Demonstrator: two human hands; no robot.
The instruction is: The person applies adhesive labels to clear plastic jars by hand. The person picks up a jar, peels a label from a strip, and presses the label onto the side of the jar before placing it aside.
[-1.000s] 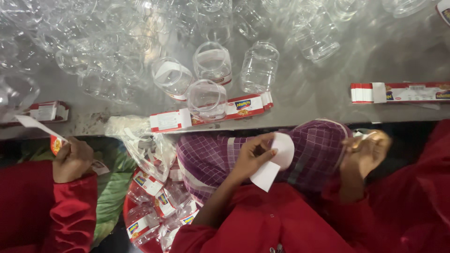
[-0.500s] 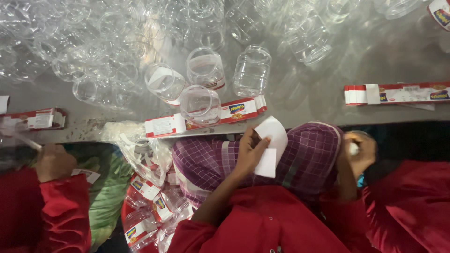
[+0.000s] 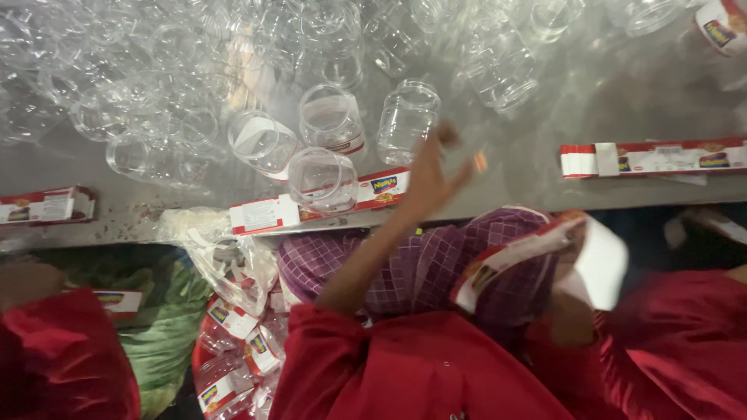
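1. The steel tabletop carries a heap of clear jars across its far side, tipped any way, within easy reach.
2. A red basket under the near edge holds labelled jars, low and close for dropping in.
3. The left hand stretches over the near edge toward one bare jar, fingers spread and released, touching nothing.
4. The right hand, blurred, grasps a red-and-white label strip below the near edge, held ready; backing paper flaps beside it.
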